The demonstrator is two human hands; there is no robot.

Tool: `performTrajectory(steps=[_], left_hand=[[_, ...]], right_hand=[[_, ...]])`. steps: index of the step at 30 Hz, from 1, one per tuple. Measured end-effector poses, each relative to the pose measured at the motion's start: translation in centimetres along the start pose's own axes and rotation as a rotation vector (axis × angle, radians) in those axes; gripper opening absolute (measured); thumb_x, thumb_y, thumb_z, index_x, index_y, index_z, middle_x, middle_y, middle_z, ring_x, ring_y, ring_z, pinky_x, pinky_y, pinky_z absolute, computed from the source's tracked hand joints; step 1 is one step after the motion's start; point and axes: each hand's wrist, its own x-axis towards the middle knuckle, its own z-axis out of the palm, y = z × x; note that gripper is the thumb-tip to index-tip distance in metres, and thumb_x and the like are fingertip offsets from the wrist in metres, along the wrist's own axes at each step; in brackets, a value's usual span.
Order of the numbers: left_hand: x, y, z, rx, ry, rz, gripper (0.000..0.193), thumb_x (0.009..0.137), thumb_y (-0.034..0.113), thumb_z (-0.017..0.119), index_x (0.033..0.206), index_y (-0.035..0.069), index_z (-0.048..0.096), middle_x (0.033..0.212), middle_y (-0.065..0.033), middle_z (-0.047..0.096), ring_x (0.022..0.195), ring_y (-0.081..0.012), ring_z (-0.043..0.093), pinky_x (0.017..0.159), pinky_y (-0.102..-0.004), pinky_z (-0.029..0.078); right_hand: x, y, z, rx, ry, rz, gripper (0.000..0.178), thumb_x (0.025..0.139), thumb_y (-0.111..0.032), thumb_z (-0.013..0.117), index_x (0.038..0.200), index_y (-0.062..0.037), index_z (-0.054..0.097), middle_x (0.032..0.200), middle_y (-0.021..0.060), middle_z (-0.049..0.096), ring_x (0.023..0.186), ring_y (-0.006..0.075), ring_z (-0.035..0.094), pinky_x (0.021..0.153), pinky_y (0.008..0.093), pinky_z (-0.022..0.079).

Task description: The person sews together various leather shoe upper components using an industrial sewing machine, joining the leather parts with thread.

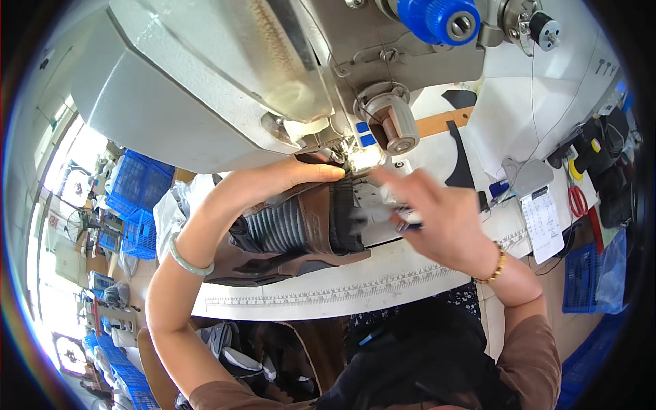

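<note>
My left hand (301, 174) grips the upper edge of a brown and black leather-like piece (316, 219), close to the lit needle area of a sewing machine (348, 152). Its thumb lies along the top; the other fingers are mostly hidden. The piece has padded grey-black ribs and a dark ribbed band at its right end. To the right of that band, my right hand (444, 219) is closed round a small metal tool (410, 224), with the index finger pointing toward the needle. Motion blurs the fingertips and the tool, so its exact kind is unclear.
A ruler strip (328, 292) runs along the white table's front edge. Red-handled scissors (577, 198), a written card (543, 222) and a black strip (461, 160) lie at right. Blue crates (140, 181) stand at left. The machine's head overhangs both hands.
</note>
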Motion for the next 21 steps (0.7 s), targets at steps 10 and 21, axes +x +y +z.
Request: performTrajectory(steps=[10,21], left_hand=[[-1.1,2.9,1.1,-0.052,0.048,-0.169,0.033,0.086,0.029,0.061,0.103,0.001,0.064,0.097,-0.0029,0.063,0.086,-0.0069,0.055,0.077,-0.0208,0.044],[1.0,-1.6,-2.0,0.008,0.078,-0.308,0.051,0.082,0.039,0.064,0.117,0.003,0.057,0.116,-0.0053,0.056,0.106,-0.0108,0.048,0.092,-0.0222,0.035]], right_hand=[[0.9,0.7,4.6,0.178,0.268,-0.327,0.048,0.058,-0.006,0.063,0.106,-0.0084,0.062,0.088,0.0043,0.059,0.055,0.0136,0.057,0.046,0.0238,0.047],[0.8,0.0,5.3,0.210,0.256,-0.230,0.058,0.053,-0.001,0.065,0.111,-0.0114,0.063,0.093,0.0042,0.060,0.061,0.0151,0.061,0.051,0.0256,0.048]])
